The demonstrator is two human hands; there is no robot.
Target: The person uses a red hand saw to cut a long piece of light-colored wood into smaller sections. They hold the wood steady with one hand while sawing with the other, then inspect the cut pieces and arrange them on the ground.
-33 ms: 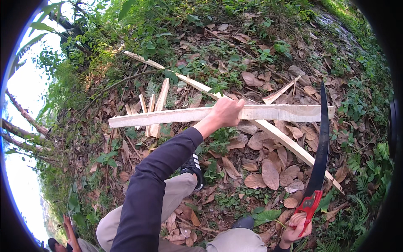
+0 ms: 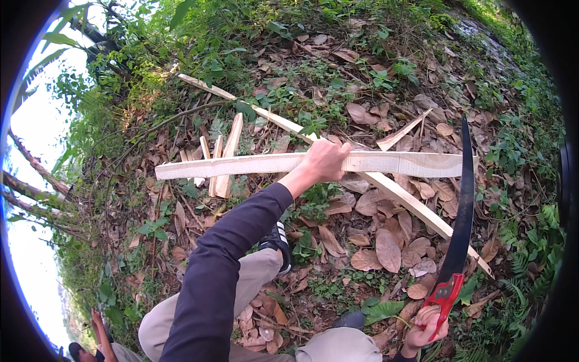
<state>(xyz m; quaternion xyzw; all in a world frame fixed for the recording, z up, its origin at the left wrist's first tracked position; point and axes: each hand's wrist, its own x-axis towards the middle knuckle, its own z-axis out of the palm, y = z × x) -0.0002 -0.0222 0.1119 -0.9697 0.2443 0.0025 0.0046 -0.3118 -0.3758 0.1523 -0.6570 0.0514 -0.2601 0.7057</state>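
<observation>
My left hand (image 2: 325, 160) is closed round the middle of a long pale wooden plank (image 2: 253, 165), which runs nearly level from left to right. Under it, at a slant, lies a long thin wooden strip (image 2: 410, 205) on the leaf litter. In my right hand (image 2: 425, 329), at the lower right, is the red handle of a pruning saw (image 2: 461, 223). Its long dark curved blade points away from me and passes across the plank's right end, hiding part of it. Whether the teeth touch the wood I cannot tell.
Several short wood offcuts (image 2: 228, 157) lie beyond and under the plank's left half. A pointed splinter (image 2: 405, 130) rests past its right half. Dry leaves (image 2: 389, 250) and low green plants cover the ground. Another person (image 2: 102, 347) is at the lower left edge, near thin trunks (image 2: 36, 163).
The plank has shifted very slightly to the left in my left hand. The saw blade has moved a few pixels to the right. Everything else looks the same.
</observation>
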